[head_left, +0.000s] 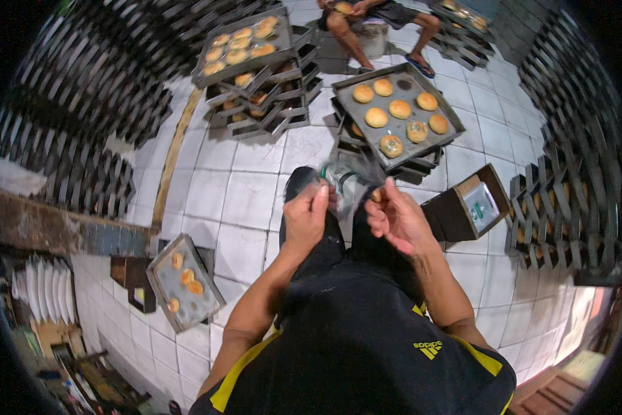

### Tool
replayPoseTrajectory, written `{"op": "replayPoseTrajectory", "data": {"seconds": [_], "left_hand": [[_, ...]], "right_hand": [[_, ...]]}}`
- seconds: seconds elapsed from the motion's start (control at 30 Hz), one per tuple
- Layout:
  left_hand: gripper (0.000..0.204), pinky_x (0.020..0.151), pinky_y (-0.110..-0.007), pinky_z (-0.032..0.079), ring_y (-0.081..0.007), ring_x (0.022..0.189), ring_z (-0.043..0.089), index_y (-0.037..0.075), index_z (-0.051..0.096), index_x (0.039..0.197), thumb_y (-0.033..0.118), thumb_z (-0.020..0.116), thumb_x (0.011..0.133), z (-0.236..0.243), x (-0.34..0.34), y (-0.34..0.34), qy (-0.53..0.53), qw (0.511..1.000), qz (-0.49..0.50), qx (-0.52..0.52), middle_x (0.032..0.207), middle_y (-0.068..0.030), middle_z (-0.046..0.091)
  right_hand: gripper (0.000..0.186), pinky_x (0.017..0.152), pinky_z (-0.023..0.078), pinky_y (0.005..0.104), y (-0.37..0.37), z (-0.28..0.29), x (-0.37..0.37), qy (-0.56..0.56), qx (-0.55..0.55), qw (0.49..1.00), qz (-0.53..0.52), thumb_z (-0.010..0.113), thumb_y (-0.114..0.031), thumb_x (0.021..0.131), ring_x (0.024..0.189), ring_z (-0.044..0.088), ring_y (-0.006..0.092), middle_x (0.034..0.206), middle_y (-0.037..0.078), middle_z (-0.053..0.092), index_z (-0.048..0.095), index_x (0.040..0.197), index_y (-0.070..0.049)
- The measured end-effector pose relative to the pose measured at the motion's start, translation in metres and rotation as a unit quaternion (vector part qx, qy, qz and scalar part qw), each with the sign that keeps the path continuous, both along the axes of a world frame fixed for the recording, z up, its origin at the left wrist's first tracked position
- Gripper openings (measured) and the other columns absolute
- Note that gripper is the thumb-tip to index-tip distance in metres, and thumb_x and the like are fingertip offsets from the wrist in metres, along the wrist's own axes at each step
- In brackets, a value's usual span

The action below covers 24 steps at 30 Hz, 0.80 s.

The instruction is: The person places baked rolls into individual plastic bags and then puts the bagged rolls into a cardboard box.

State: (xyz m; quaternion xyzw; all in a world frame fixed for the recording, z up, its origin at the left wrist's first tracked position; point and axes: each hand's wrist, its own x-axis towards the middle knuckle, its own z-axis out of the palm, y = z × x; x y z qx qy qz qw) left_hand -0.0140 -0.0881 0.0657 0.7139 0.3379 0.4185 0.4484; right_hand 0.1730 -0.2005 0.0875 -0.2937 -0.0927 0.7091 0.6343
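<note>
In front of my knees, a clear plastic bag [352, 181] with green print is stretched between my two hands, partly smeared by motion. My left hand [305, 216] pinches its left side, thumb on top. My right hand [402, 220] holds the bag's right edge between thumb and fingertips. Whether anything is inside the bag I cannot make out. Just beyond, a dark metal tray [432, 146] on a stack of trays carries several round golden buns [399, 109], at least two of them in clear wrapping. Right of my right hand stands an open dark box [456, 211] holding a pack of printed bags [481, 207].
Far left, another tray [217, 77] of wrapped buns tops a stack. A tray [207, 308] with several buns lies at lower left. Tall stacks of dark trays [69, 124] line the left, with more stacks [567, 200] at right. Another person [376, 10] sits at the top, holding a bun.
</note>
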Motion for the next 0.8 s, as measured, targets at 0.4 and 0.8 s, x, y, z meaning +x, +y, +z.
{"op": "replayPoseTrajectory", "data": {"seconds": [0.4, 0.8], "left_hand": [[0.019, 0.076, -0.025, 0.052, -0.0091, 0.08, 0.063, 0.002, 0.067, 0.104, 0.018, 0.057, 0.104, -0.043, -0.083, -0.027, -0.175, 0.866, -0.192, -0.428, 0.09, -0.0038, 0.07], [0.024, 0.096, -0.041, 0.045, -0.0267, 0.109, 0.064, 0.003, 0.073, 0.093, 0.024, 0.063, 0.099, -0.063, -0.076, -0.024, 0.225, 0.968, -0.009, 0.111, 0.108, -0.0087, 0.072]], "right_hand": [[0.1, 0.116, 0.038, 0.042, -0.023, -0.076, -0.051, -0.271, -0.031, 0.958, 0.086, 0.081, -0.025, 0.088, 0.145, 0.039, 0.0315, 0.156, 0.021, 0.038, 0.015, 0.159, 0.001], [0.027, 0.074, 0.059, 0.0306, -0.038, -0.104, -0.053, -0.402, -0.084, 0.91, 0.062, 0.058, -0.017, 0.103, 0.084, 0.071, 0.017, 0.096, 0.012, 0.072, 0.064, 0.116, 0.006]]}}
